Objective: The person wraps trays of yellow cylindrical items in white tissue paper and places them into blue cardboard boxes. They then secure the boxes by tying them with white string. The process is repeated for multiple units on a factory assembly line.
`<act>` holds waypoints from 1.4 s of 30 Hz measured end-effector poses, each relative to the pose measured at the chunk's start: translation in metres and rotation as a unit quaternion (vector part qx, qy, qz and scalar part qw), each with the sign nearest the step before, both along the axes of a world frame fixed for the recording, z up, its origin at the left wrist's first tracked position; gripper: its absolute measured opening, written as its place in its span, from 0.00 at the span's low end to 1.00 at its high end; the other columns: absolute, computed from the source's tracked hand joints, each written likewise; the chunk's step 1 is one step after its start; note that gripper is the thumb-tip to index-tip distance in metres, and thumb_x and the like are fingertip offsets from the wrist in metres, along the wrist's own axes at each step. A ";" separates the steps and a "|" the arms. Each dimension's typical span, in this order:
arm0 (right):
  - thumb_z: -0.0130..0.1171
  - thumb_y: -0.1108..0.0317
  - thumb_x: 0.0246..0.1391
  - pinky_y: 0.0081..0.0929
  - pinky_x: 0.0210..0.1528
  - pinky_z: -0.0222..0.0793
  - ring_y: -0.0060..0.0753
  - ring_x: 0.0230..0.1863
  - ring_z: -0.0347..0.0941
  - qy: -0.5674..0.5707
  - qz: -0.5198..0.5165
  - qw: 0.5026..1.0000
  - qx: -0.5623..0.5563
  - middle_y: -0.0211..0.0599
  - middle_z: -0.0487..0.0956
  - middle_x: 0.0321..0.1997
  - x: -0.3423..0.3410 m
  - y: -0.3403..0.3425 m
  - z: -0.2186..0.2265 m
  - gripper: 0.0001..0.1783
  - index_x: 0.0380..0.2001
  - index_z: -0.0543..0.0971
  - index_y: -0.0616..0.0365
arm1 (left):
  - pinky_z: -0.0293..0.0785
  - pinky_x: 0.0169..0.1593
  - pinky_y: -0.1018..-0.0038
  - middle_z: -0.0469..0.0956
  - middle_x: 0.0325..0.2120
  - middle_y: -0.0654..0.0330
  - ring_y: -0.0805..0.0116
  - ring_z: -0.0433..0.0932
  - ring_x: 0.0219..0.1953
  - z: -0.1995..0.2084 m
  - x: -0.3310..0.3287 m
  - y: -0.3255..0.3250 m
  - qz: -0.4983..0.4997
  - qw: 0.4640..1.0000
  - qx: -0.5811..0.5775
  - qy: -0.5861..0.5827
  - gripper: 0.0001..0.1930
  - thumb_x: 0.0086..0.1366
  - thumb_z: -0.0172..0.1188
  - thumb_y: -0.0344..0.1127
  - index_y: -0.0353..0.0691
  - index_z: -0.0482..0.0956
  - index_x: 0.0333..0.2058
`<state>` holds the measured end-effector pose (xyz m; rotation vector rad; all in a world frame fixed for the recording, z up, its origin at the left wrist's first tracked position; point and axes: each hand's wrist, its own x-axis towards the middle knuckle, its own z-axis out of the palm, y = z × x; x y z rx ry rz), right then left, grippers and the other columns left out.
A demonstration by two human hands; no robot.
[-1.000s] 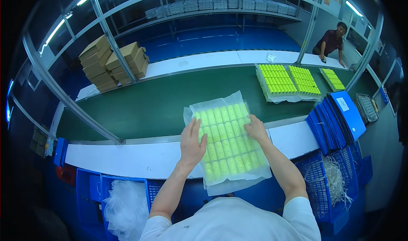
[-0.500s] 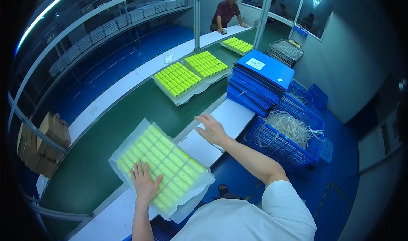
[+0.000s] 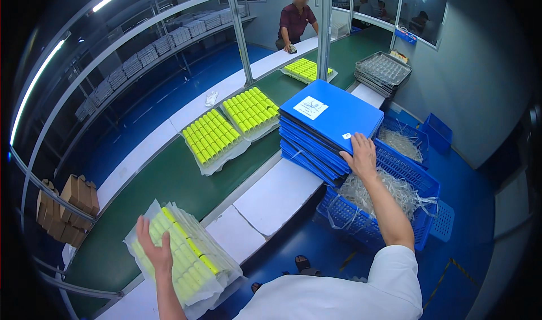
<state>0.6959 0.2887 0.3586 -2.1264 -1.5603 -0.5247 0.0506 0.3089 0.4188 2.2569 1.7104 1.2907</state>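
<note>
Yellow-green cylinders, which look like battery cells, lie in rows near me under translucent white sheets. My left hand is over their left side with fingers spread; whether it touches the sheet I cannot tell. My right hand rests at the near right corner of a tall stack of flat blue plastic boards. Its fingers are stretched over the top board and the thumb is apart at the edge. The top board carries a white label.
Further along the green conveyor belt lie more cell batches. Blue baskets of clear plastic strips stand right of the blue stack. Clear trays are stacked beyond. A person stands across the belt; cartons sit at left.
My right hand has moved right from above the white ledge to the blue stack's corner. My left hand has lifted or slid off the middle of the cells. The view has turned right.
</note>
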 end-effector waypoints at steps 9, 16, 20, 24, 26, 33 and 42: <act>0.72 0.62 0.43 0.52 0.65 0.59 0.40 0.55 0.74 -0.019 0.164 0.984 0.067 0.37 0.81 0.52 0.006 -0.030 0.023 0.24 0.45 0.81 0.58 | 0.78 0.51 0.65 0.74 0.54 0.49 0.61 0.80 0.49 -0.050 0.433 0.061 -0.272 0.660 -0.544 -0.440 0.29 0.72 0.56 0.49 0.32 0.65 0.60; 0.65 0.69 0.44 0.52 0.67 0.57 0.45 0.62 0.68 0.048 0.269 0.957 0.099 0.43 0.75 0.60 -0.014 -0.057 0.054 0.26 0.51 0.79 0.58 | 0.81 0.44 0.66 0.80 0.42 0.57 0.67 0.82 0.42 -0.036 0.478 0.079 -0.285 0.674 -0.435 -0.525 0.16 0.71 0.55 0.35 0.35 0.72 0.53; 0.62 0.73 0.50 0.47 0.71 0.53 0.48 0.70 0.61 0.249 0.233 0.911 0.232 0.50 0.66 0.68 0.001 -0.064 0.050 0.34 0.63 0.69 0.62 | 0.79 0.48 0.72 0.79 0.45 0.58 0.72 0.80 0.42 0.019 0.374 0.078 -0.342 0.733 -0.384 -0.446 0.18 0.70 0.55 0.32 0.33 0.71 0.56; 0.57 0.77 0.58 0.34 0.67 0.60 0.38 0.66 0.66 0.710 0.338 0.612 0.087 0.50 0.69 0.66 -0.080 -0.033 0.064 0.34 0.68 0.62 0.66 | 0.78 0.49 0.75 0.79 0.46 0.56 0.72 0.80 0.43 0.050 0.246 0.039 -0.301 0.741 -0.373 -0.470 0.22 0.69 0.56 0.32 0.31 0.68 0.59; 0.56 0.78 0.59 0.30 0.63 0.65 0.34 0.60 0.71 0.736 0.371 0.566 0.031 0.48 0.73 0.61 -0.149 -0.022 0.059 0.33 0.67 0.61 0.67 | 0.79 0.50 0.74 0.78 0.48 0.55 0.70 0.80 0.44 0.049 0.176 0.015 -0.230 0.772 -0.321 -0.499 0.23 0.69 0.57 0.31 0.30 0.67 0.60; 0.61 0.71 0.59 0.23 0.38 0.75 0.24 0.34 0.79 0.669 0.444 0.558 -0.212 0.39 0.83 0.36 -0.399 0.002 0.023 0.29 0.63 0.68 0.63 | 0.81 0.43 0.73 0.80 0.45 0.50 0.68 0.82 0.42 -0.005 -0.070 -0.099 0.017 0.835 -0.178 -0.521 0.26 0.66 0.58 0.27 0.28 0.65 0.61; 0.60 0.51 0.59 0.43 0.54 0.71 0.52 0.54 0.74 0.190 0.337 0.881 -0.272 0.52 0.75 0.56 -0.475 -0.032 -0.009 0.36 0.64 0.68 0.61 | 0.54 0.69 0.56 0.58 0.63 0.38 0.47 0.59 0.67 -0.111 -0.150 -0.128 0.166 0.925 -0.251 -0.231 0.36 0.67 0.59 0.38 0.30 0.55 0.67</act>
